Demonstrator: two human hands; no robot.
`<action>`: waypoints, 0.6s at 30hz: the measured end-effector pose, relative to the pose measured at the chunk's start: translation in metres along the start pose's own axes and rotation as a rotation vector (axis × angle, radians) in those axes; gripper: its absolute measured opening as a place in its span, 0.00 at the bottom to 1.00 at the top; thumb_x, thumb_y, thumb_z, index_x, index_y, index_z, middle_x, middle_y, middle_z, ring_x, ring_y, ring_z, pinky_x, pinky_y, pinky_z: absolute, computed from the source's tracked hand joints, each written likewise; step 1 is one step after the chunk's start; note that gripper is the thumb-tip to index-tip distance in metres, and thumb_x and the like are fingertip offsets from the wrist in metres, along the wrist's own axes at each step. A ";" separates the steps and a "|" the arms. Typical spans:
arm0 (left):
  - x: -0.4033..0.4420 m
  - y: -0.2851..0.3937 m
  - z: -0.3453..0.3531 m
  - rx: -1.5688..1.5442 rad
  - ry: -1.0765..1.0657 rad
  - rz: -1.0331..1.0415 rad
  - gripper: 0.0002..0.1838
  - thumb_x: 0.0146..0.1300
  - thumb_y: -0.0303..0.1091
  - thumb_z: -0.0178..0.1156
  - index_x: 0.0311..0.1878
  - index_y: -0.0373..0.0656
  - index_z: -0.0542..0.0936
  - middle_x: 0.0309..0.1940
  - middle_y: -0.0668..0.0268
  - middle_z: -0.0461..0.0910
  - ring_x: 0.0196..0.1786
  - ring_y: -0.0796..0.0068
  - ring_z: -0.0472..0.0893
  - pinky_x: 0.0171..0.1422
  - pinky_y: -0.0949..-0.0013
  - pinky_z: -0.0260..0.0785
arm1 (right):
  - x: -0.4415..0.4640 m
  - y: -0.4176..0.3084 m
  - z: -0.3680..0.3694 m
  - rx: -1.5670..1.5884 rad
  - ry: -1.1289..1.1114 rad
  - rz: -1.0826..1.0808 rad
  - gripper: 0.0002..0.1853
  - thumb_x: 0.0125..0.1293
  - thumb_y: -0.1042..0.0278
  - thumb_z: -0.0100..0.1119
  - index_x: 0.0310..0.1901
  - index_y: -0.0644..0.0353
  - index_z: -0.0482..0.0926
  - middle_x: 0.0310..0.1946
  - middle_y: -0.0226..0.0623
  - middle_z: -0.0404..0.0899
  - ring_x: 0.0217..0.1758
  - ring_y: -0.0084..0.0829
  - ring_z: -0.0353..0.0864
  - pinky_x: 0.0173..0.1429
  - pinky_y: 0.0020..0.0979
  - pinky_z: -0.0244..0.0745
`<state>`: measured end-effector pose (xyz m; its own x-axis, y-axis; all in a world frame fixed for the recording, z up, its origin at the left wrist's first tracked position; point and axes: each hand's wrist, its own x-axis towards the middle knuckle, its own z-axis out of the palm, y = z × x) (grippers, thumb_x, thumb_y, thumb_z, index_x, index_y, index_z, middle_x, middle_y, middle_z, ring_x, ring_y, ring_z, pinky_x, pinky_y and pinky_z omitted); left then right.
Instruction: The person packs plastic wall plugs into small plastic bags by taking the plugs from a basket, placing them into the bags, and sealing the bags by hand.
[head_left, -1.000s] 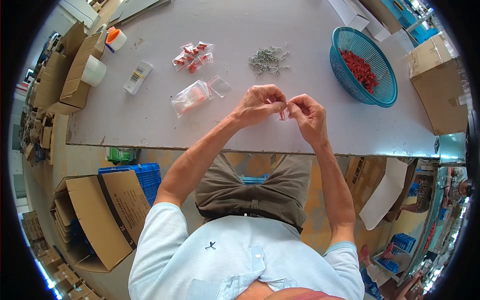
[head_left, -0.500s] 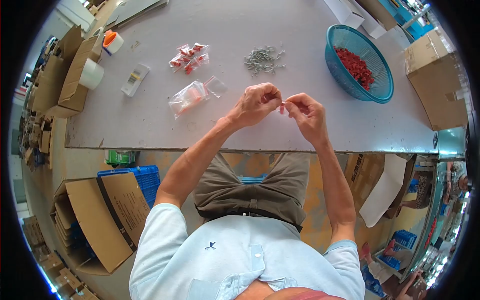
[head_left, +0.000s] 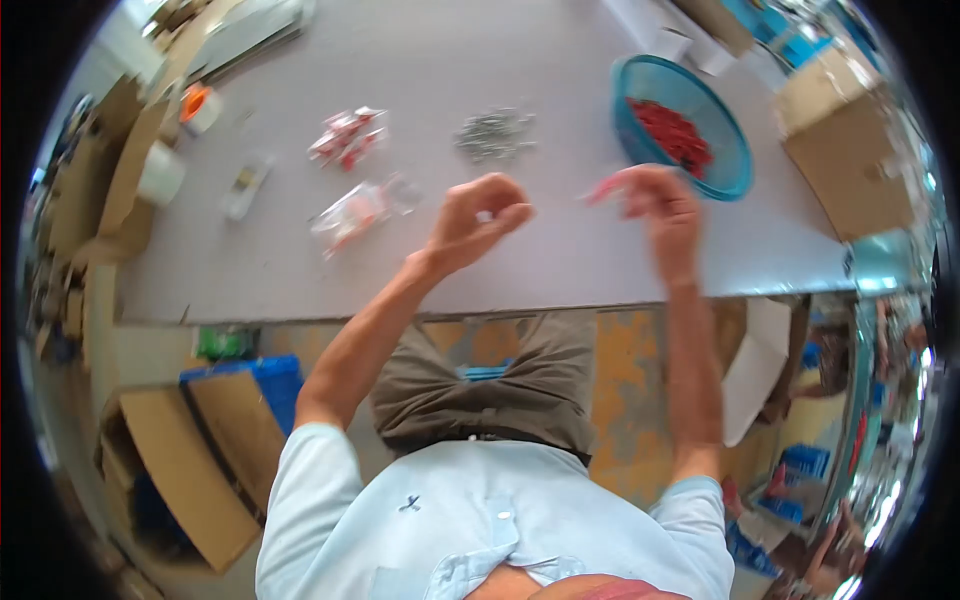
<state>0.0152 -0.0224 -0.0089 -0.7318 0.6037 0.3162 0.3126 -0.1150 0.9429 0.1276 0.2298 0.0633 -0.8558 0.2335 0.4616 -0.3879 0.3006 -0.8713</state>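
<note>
Above the table's front half, my left hand is curled, its thumb and forefinger close together around a small gap. Anything between those fingertips is too small or hidden to make out. My right hand, smeared by motion, is closed on a small clear bag with a red piece that sticks out to the left of the fingers. It is just in front of a blue plastic basket with red parts inside. A pile of metal screws or pins lies beyond my left hand.
Left on the table are small bags of red parts, a larger clear bag, a clear labelled case and an orange tape roll. Cardboard boxes stand at both sides. The table's front edge runs before my lap.
My hands have come apart. The right one has moved right toward the basket with the small bag; the left one has drawn slightly left. The whole view has shifted a little.
</note>
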 end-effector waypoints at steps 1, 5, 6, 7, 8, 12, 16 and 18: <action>-0.004 0.002 -0.001 0.064 -0.026 0.071 0.04 0.70 0.26 0.70 0.43 0.38 0.84 0.33 0.72 0.83 0.36 0.84 0.80 0.41 0.75 0.74 | 0.019 -0.002 -0.017 0.013 0.067 -0.092 0.09 0.77 0.78 0.60 0.49 0.55 0.88 0.40 0.28 0.87 0.35 0.19 0.82 0.39 0.22 0.79; -0.028 0.019 -0.004 0.233 -0.114 0.264 0.04 0.65 0.25 0.73 0.37 0.39 0.85 0.32 0.66 0.84 0.33 0.77 0.83 0.38 0.70 0.77 | 0.089 0.015 -0.112 -0.243 0.317 0.149 0.12 0.76 0.68 0.65 0.59 0.52 0.86 0.44 0.30 0.89 0.39 0.20 0.85 0.42 0.24 0.82; -0.037 0.023 -0.005 0.311 -0.155 0.308 0.05 0.63 0.25 0.74 0.37 0.40 0.85 0.33 0.65 0.84 0.35 0.73 0.84 0.41 0.67 0.78 | 0.090 0.008 -0.105 -0.234 0.304 0.151 0.12 0.76 0.68 0.65 0.59 0.52 0.86 0.44 0.30 0.89 0.39 0.20 0.85 0.42 0.24 0.82; -0.042 0.027 -0.007 0.385 -0.197 0.354 0.06 0.62 0.25 0.75 0.37 0.41 0.85 0.33 0.64 0.84 0.36 0.68 0.85 0.43 0.64 0.79 | 0.085 -0.005 -0.096 -0.731 0.287 0.038 0.13 0.76 0.68 0.66 0.59 0.52 0.86 0.45 0.30 0.89 0.40 0.21 0.86 0.43 0.25 0.82; -0.046 0.030 -0.015 0.389 -0.185 0.347 0.06 0.62 0.25 0.75 0.37 0.41 0.85 0.33 0.64 0.84 0.36 0.68 0.85 0.43 0.64 0.79 | 0.078 -0.014 -0.085 -1.225 0.257 -0.090 0.13 0.76 0.67 0.67 0.59 0.52 0.86 0.46 0.30 0.89 0.42 0.22 0.87 0.44 0.25 0.83; -0.077 0.036 -0.078 0.612 0.028 0.478 0.08 0.57 0.26 0.77 0.36 0.44 0.86 0.36 0.67 0.86 0.48 0.64 0.85 0.56 0.60 0.78 | 0.035 -0.020 0.017 -0.666 -0.104 -0.109 0.11 0.71 0.68 0.71 0.53 0.55 0.88 0.44 0.37 0.89 0.37 0.30 0.87 0.38 0.31 0.83; -0.087 0.038 -0.130 0.959 0.194 0.382 0.13 0.56 0.30 0.79 0.44 0.46 0.88 0.49 0.65 0.86 0.60 0.61 0.81 0.68 0.55 0.72 | 0.010 0.004 0.134 -0.471 -0.403 -0.105 0.11 0.65 0.71 0.75 0.48 0.58 0.88 0.47 0.40 0.88 0.43 0.35 0.89 0.43 0.36 0.85; -0.094 0.031 -0.138 1.058 0.237 0.309 0.15 0.57 0.32 0.79 0.47 0.47 0.88 0.54 0.65 0.85 0.65 0.60 0.79 0.73 0.53 0.69 | 0.016 0.013 0.180 -0.502 -0.434 -0.227 0.14 0.64 0.68 0.76 0.50 0.58 0.88 0.49 0.40 0.86 0.50 0.40 0.87 0.54 0.40 0.84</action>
<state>0.0096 -0.1918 0.0054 -0.5953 0.4870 0.6390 0.7741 0.5608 0.2938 0.0471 0.0714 0.0290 -0.8723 -0.2447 0.4233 -0.4577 0.7133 -0.5308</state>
